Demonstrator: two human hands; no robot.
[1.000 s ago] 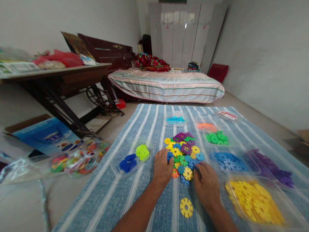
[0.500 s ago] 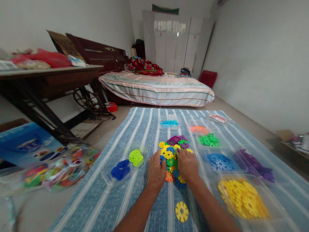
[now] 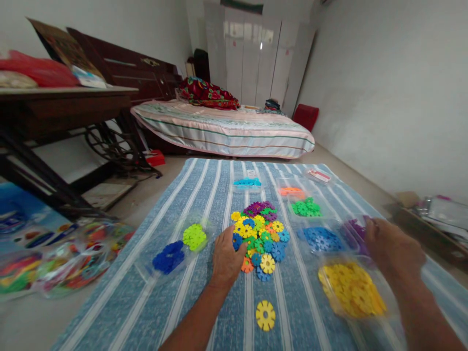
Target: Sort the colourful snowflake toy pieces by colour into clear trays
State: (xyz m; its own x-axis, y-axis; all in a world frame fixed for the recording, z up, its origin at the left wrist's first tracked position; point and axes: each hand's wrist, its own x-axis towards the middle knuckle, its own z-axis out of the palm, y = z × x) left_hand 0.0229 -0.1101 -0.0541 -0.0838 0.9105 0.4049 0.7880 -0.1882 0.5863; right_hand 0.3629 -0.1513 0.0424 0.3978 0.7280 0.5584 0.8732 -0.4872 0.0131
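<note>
A mixed pile of notched plastic snowflake discs in several colours lies mid-cloth. My left hand rests against the pile's left side, fingers loosely spread and holding nothing visible. Over the right-hand box of purple discs is my right hand, slightly blurred, its fingertips pinched on what looks like a purple disc. That hand hides part of the box. A single yellow disc lies flat on the cloth nearer me.
Clear boxes hold yellow discs, blue discs, green discs, orange discs and light-blue discs. Left of the pile are dark-blue discs and lime discs. A bed stands beyond the striped cloth.
My right hand has moved from the pile rightward to the box of purple discs. My left hand stays beside the pile. The whole view has shifted slightly.
</note>
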